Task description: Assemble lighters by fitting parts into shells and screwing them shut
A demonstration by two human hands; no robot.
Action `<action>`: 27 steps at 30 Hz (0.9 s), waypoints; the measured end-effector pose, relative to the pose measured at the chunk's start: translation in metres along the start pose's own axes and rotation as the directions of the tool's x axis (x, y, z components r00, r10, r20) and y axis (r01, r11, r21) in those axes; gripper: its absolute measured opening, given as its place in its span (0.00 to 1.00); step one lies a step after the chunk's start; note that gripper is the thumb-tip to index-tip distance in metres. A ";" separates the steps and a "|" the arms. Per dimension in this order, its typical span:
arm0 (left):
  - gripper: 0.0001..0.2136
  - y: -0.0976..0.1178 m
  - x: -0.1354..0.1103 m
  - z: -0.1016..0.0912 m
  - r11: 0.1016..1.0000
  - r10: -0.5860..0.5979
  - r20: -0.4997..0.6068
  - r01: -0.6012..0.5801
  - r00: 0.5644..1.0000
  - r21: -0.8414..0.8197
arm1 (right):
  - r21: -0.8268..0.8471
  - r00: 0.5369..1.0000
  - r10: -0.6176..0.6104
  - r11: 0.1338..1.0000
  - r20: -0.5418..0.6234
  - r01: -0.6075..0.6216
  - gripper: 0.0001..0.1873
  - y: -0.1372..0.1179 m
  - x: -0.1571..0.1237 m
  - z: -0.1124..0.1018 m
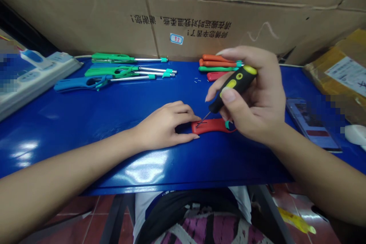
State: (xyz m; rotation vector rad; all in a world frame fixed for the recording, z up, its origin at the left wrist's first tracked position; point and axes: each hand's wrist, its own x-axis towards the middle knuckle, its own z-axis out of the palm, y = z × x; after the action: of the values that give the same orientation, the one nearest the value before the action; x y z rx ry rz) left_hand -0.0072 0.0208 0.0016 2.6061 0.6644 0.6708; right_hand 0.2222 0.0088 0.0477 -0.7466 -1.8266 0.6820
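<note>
My right hand [254, 99] is closed round a small black and yellow screwdriver [233, 85], held at a slant with its thin tip touching a red lighter body [213, 126] that lies flat on the blue table [114, 114]. My left hand [164, 126] rests on the table with its fingers curled, the fingertips pinching the left end of that red body to hold it still. A teal part shows at the red body's right end, under my right palm.
Green and blue long-nozzle lighters [114, 70] lie at the back left; orange, green and red ones [217, 65] at the back centre. Cardboard boxes [183, 11] wall the far edge. A phone [311, 122] lies at right, a white power strip [34, 72] at left.
</note>
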 end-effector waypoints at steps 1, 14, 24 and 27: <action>0.15 0.000 0.000 0.000 1.000 -0.001 0.007 0.001 1.000 0.000 | 0.001 1.000 -0.013 1.000 0.022 0.013 0.23 -0.001 0.001 -0.001; 0.15 0.001 0.001 0.000 1.000 -0.005 -0.003 0.005 1.000 -0.002 | -0.311 0.921 -0.384 0.885 -0.069 0.346 0.17 0.005 0.003 -0.005; 0.16 -0.001 -0.001 0.001 1.000 0.008 -0.007 -0.008 1.000 0.010 | -0.264 0.945 -0.328 0.911 0.005 0.318 0.25 -0.003 0.005 -0.007; 0.16 -0.001 -0.001 0.001 1.000 0.011 -0.008 -0.011 1.000 0.011 | -0.361 0.930 -0.369 0.867 -0.002 0.343 0.23 -0.001 0.005 -0.009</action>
State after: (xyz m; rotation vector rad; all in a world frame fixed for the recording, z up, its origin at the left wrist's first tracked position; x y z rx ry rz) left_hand -0.0076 0.0211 0.0005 2.6198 0.6588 0.6834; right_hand 0.2293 0.0130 0.0544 -0.6253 -1.9758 0.0792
